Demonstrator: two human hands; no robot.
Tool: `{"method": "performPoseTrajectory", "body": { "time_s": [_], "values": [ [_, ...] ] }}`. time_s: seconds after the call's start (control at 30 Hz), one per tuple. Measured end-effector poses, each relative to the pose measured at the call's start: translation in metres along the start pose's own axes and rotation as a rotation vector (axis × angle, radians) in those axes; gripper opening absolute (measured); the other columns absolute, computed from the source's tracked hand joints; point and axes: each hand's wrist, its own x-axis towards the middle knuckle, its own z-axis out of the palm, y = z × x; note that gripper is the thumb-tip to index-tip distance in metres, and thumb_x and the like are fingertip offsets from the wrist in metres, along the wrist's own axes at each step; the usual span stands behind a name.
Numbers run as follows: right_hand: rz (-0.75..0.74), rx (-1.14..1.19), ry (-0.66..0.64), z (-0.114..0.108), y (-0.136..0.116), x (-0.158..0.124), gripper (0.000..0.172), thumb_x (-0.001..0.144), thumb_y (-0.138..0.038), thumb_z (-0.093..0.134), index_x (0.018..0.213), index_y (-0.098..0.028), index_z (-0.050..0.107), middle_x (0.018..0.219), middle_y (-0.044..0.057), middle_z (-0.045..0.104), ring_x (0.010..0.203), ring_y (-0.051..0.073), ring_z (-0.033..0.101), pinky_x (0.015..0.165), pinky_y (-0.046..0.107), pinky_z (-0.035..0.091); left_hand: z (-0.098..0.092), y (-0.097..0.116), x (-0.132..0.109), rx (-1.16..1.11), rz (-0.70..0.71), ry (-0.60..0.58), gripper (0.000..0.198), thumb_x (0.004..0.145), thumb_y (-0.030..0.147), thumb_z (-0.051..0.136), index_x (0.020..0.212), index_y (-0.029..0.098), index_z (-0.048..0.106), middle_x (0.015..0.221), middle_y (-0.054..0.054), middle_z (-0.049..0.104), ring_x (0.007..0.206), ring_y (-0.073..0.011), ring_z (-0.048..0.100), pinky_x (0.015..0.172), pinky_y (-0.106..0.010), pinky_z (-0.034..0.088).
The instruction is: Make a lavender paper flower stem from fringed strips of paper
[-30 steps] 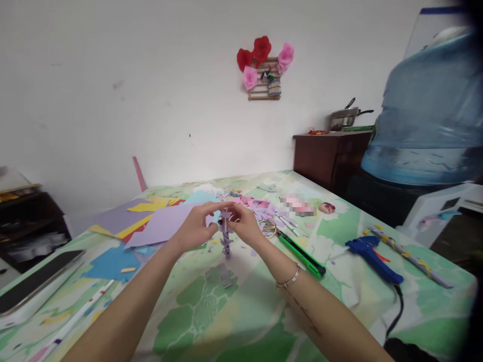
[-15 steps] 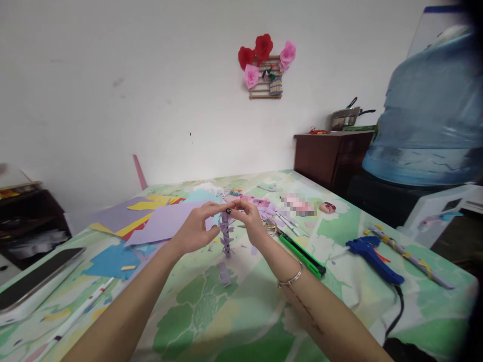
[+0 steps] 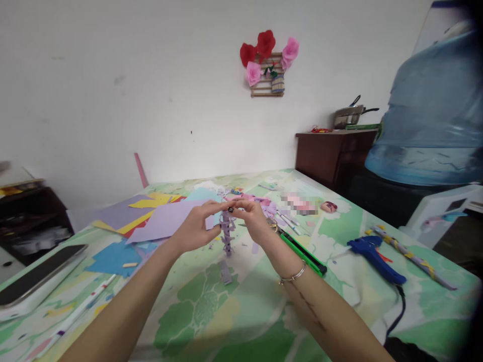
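Observation:
A curled, cut strip of purple paper (image 3: 227,239) hangs down in a twist above the table. My right hand (image 3: 251,217) pinches its upper end between thumb and fingers. My left hand (image 3: 198,226) meets the right one at that same end, its fingertips on the paper and its thumb lower, beside the strip. The fingers partly hide the top of the strip. Below it, a small purple paper piece (image 3: 225,272) lies on the tablecloth. Scissors (image 3: 272,224) and a green utility knife (image 3: 304,251) lie just beyond my right wrist.
Sheets of purple paper (image 3: 162,221) and blue paper (image 3: 109,259) lie to the left, with a phone (image 3: 43,275) near the edge. On the right are a blue glue gun (image 3: 377,259) with a cord and a wrapped stick (image 3: 415,259). A large water bottle (image 3: 433,115) stands beyond.
The view has shifted slightly. My hands stay at the top of the purple strip, with only a tiny shift of the fingers.

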Motion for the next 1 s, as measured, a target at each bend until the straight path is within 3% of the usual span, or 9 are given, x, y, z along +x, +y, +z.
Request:
{"method": "performPoseTrajectory", "body": {
  "time_s": [0.3, 0.63, 0.83, 1.0],
  "values": [
    [-0.016, 0.094, 0.043, -0.013, -0.008, 0.007, 0.006, 0.058, -0.017, 0.058, 0.052, -0.018, 0.059, 0.077, 0.001, 0.056, 0.073, 0.015, 0.052, 0.064, 0.026, 0.04, -0.008, 0.003, -0.002, 0.019, -0.044, -0.015, 0.065, 0.065, 0.005, 0.046, 0.125, 0.031, 0.05, 0.11, -0.002, 0.064, 0.098, -0.0196, 0.057, 0.085, -0.035, 0.042],
    [-0.121, 0.063, 0.231, -0.022, -0.011, 0.011, 0.009, 0.056, -0.019, 0.05, 0.048, -0.018, 0.053, 0.067, 0.003, 0.053, 0.075, 0.017, 0.05, 0.059, 0.025, 0.037, -0.01, -0.001, -0.002, 0.032, -0.105, 0.06, 0.066, 0.065, 0.007, 0.047, 0.127, 0.029, 0.048, 0.101, -0.001, 0.068, 0.091, -0.02, 0.061, 0.083, -0.034, 0.045],
    [0.055, 0.014, 0.201, -0.025, -0.007, 0.013, 0.007, 0.055, -0.018, 0.053, 0.049, -0.017, 0.057, 0.055, -0.001, 0.051, 0.056, 0.012, 0.043, 0.055, 0.025, 0.034, -0.007, -0.004, -0.003, 0.001, -0.099, 0.101, 0.059, 0.068, 0.008, 0.05, 0.124, 0.027, 0.052, 0.096, -0.002, 0.069, 0.089, -0.0191, 0.062, 0.082, -0.033, 0.046],
    [0.05, -0.002, 0.211, -0.026, -0.002, 0.013, 0.007, 0.057, -0.019, 0.053, 0.051, -0.017, 0.057, 0.051, -0.003, 0.052, 0.053, 0.011, 0.044, 0.054, 0.025, 0.034, -0.003, -0.003, -0.001, -0.001, -0.1, 0.18, 0.042, 0.074, 0.02, 0.058, 0.116, 0.024, 0.059, 0.083, -0.002, 0.07, 0.087, -0.0198, 0.064, 0.081, -0.032, 0.047]
  ]
}}
